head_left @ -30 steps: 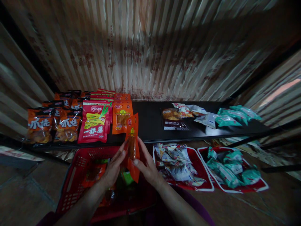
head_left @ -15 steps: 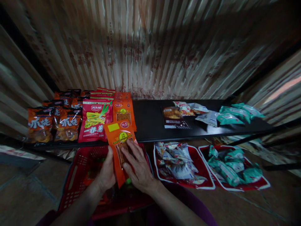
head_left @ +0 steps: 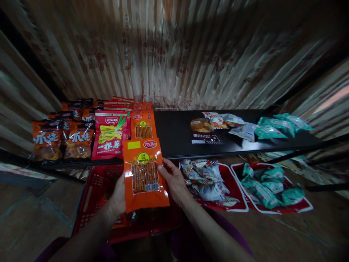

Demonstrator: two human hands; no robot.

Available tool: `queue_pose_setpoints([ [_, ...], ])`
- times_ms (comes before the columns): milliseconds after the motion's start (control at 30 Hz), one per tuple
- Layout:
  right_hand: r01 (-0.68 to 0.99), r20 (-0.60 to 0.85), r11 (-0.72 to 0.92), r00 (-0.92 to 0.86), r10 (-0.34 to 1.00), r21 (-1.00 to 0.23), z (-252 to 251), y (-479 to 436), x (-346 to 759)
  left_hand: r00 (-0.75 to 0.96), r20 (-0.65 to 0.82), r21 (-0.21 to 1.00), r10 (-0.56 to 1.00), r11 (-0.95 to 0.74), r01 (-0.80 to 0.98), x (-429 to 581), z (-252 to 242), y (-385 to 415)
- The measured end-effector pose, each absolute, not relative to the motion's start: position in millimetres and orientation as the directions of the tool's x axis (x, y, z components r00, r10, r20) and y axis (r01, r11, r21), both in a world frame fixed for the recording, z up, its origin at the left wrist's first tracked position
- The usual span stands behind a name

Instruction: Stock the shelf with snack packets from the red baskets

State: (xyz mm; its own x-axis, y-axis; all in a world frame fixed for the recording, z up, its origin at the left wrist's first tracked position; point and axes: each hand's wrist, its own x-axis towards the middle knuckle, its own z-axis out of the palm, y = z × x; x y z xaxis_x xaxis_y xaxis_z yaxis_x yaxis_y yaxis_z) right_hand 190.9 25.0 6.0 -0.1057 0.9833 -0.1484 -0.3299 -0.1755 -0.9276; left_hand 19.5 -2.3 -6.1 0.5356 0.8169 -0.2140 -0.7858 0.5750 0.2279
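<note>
Standing lengthwise upright: orange packet (head_left: 144, 174), front-facing

Held stick-snack packet (head_left: 144, 174): orange; yellow rectangle top left, red oval logo, green-and-yellow round badge, clear window showing brown sticks. Same orange on the packet stack (head_left: 143, 125).
Basket (head_left: 91, 189): red, lattice walls.
Counter (head_left: 174, 134): black.
Red packets (head_left: 110, 136): white characters, yellow-green stalks printed.
Dark packets (head_left: 46, 140): orange-brown, white characters.
Teal packets (head_left: 269, 131) on the counter; the same teal on the tray packets (head_left: 268, 187).
Trays (head_left: 297, 210): red, white rim.
Backdrop (head_left: 174, 54): beige stripes, faded red print.
</note>
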Motion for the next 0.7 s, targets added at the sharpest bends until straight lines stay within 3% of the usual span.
queue_pose_setpoints([
  [300, -0.464, -0.157, -0.178, -0.085, 0.984, -0.868, 9.7, 28.8, 193.7, 0.558, -0.336, 0.207, 0.759, 0.637, -0.742, 28.4, -2.3, -9.1],
  [567, -0.453, -0.132, -0.156, -0.084, 0.988, -0.878, 7.7, 31.6, 198.2, 0.324, -0.47, 0.401, 0.821, 0.525, -0.751, 27.3, -0.1, -8.0],
  [700, -0.435, -0.123, -0.132, -0.048, 0.991, -0.891, 4.4, 32.3, 198.7, 0.273, -0.481, 0.443, 0.833, 0.5, -0.744, 28.6, 1.8, -9.4],
])
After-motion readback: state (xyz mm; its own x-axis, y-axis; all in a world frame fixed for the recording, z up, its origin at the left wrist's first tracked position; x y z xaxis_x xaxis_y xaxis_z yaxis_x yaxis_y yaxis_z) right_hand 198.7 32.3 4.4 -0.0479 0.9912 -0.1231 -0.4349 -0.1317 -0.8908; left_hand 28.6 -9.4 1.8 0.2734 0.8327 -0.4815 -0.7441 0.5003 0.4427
